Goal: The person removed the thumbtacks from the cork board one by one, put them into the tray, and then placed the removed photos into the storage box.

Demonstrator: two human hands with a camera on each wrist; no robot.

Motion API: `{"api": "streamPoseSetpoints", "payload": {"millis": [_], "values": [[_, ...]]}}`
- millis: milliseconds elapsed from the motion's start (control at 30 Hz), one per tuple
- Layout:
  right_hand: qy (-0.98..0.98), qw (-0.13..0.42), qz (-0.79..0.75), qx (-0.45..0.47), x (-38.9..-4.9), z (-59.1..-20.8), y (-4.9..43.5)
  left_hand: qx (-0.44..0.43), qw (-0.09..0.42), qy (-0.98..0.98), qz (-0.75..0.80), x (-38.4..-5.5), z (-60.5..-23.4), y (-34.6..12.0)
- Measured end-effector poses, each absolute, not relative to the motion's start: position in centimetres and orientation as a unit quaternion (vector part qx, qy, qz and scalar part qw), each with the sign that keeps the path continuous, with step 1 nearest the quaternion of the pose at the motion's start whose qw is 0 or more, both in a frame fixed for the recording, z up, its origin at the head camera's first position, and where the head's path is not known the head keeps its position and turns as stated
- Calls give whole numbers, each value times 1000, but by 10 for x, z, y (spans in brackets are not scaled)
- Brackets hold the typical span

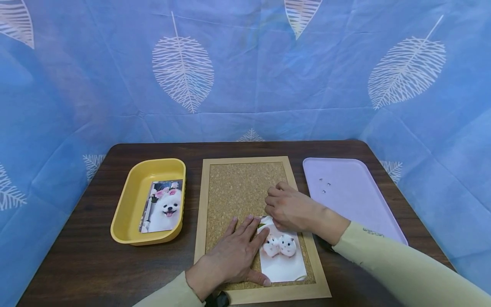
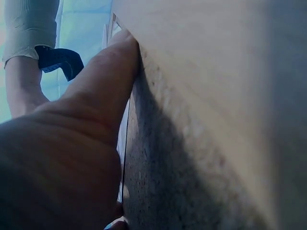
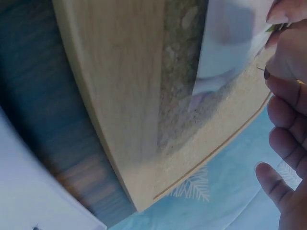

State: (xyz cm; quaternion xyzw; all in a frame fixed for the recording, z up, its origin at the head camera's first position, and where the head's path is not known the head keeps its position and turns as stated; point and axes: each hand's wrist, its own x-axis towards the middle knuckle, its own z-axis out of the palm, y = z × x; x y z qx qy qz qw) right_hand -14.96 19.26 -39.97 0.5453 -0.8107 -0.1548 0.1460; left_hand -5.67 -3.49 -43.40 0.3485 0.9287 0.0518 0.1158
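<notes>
A photo of two white hamsters (image 1: 284,266) lies on the lower right of a wood-framed cork board (image 1: 245,183). My left hand (image 1: 235,249) rests on the board with its fingers spread; the thumb and index fingertips reach the photo's left edge. At the photo's top edge my right hand (image 1: 291,209) is bent over. In the right wrist view this hand pinches a thumbtack (image 3: 266,73), whose thin pin points out from the fingertips. Its fingertips also meet the photo (image 3: 225,43) near the upper corner. The left wrist view shows mostly palm, thumb and cork.
Left of the board stands a yellow tray (image 1: 128,204) with a photo of a white dog (image 1: 165,209) in it. A lavender tray (image 1: 356,192) on the right bears several small thumbtacks (image 1: 324,191). All sit on a dark wooden table (image 1: 88,256); a blue leaf-patterned cloth hangs behind.
</notes>
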Motion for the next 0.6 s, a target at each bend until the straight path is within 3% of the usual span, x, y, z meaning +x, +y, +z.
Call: {"api": "streamPoseSetpoints", "payload": {"millis": [600], "values": [[-893,122,9,433,-160,-389,230,341,140,928,54,-57,-436,-35]]}}
